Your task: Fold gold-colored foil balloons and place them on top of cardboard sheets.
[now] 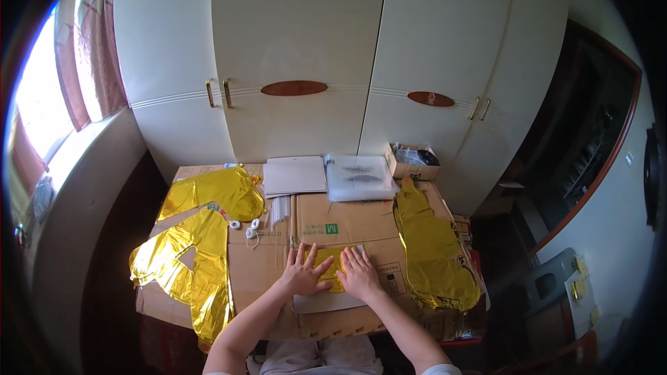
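Note:
My left hand (303, 275) lies flat with its fingers spread on a gold foil piece (331, 257), perhaps a folded foil balloon. On the foil's right side rests my right hand (360, 276), also flat, fingers stretched out. Beneath the foil is a pale card (323, 303), its near edge showing below my hands. Much of both foil and card is hidden by my palms. Neither hand grips anything.
Flattened cardboard (257, 292) covers the table. Gold foil balloons (212, 250) spread along the left; more gold foil balloons (434, 257) lie at right. Behind are white spools (251, 232), white strips (280, 210), cards (295, 175), clear plastic bags (358, 187) and a small box (396, 163).

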Tool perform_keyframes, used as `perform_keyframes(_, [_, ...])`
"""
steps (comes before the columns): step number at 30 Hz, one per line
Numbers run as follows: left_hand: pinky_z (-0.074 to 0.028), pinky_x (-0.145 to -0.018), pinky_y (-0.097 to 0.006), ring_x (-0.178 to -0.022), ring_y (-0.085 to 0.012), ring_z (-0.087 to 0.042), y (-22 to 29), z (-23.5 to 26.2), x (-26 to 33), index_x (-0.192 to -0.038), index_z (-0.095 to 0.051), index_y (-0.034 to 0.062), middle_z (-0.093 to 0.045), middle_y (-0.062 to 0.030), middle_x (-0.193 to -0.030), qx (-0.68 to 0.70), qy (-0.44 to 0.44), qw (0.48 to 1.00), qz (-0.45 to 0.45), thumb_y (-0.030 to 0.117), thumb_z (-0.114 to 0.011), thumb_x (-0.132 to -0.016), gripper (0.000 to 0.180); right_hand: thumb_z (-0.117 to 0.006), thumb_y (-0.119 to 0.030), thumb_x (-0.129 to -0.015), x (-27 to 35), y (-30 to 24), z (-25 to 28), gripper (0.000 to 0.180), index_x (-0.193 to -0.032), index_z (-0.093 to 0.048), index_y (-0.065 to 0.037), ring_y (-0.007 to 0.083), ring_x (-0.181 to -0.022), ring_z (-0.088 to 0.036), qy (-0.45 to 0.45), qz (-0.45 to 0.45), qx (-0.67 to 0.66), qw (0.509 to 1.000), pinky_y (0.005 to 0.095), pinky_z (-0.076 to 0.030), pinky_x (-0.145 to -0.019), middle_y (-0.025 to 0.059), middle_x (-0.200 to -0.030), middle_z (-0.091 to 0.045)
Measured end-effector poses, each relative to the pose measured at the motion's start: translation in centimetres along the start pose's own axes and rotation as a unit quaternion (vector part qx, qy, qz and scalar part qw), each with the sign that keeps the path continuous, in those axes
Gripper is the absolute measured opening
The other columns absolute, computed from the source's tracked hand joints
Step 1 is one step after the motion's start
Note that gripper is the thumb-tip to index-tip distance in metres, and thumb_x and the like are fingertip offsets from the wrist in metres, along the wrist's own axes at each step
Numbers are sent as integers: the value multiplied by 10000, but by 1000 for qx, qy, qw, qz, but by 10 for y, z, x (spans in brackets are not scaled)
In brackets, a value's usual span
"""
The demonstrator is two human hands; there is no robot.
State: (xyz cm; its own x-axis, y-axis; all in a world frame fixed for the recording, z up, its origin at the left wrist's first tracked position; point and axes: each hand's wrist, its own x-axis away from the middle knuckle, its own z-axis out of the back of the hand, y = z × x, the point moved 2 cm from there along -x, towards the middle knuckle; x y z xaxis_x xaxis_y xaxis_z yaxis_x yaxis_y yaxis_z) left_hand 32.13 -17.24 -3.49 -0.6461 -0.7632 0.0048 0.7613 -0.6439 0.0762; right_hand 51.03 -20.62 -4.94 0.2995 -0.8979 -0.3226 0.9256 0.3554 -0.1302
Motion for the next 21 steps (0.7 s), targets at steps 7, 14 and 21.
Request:
perform_keyframes(7, [-120, -1132, -577, -1442, -373, -151, 9, 7, -11, -1479, -313, 146, -240, -178, -1542, 30, 41, 999, -13, 634, -338, -925, 739, -514, -347, -906, 2, -1, -3, 576, -1331, -456, 38, 323, -1339, -387, 23, 7, 11, 1000, 489, -230, -1141, 201, -1396, -458])
perform_keyframes(14, [-153, -1161, -474, -1441, -294, -205, 21, 1, -27, -1463, -323, 59, -307, -129, -1524, 60, 87, 993, -62, 529, -325, -968, 682, -531, -253, -863, 3, 1, -3, 514, -1299, -497, 17, 323, -1318, -415, 44, -1, 1, 999, 510, -257, -1122, 189, -1384, -474])
perform_keyframes(21, [-182, -1133, -540, -1413, -367, -243, 23, 3, -25, -1463, -334, 101, -314, -125, -1522, 10, 71, 996, -50, 559, -304, -967, 677, -510, -205, -870, 5, 1, 0, 453, -1268, -527, 10, 306, -1272, -474, 73, -14, -33, 997, 518, -277, -1108, 171, -1335, -530])
